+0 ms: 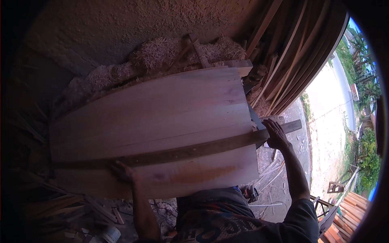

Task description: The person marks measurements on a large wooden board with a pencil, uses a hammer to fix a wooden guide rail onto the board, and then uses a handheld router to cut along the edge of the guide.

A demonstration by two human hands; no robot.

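A wide, pale panel (178, 105) lies in front of me, with a long darker wooden strip (194, 148) laid lengthwise across its lower part and sticking out past its right edge. My left hand (123, 172) rests at the strip's lower edge toward the left, its fingers dim and loosely apart. My right hand (275, 133) touches the strip just beyond the panel's right edge, fingers stretched across it. Whatever supports the panel is mostly hidden.
Piles of shavings (156, 52) lie against a rough wall behind the panel. Long boards (296, 44) lean at upper right. Scrap strips (97, 210) and a small power tool (249, 194) lie low down. Stacked reddish planks (344, 214) sit at lower right, beside a bright outdoor path.
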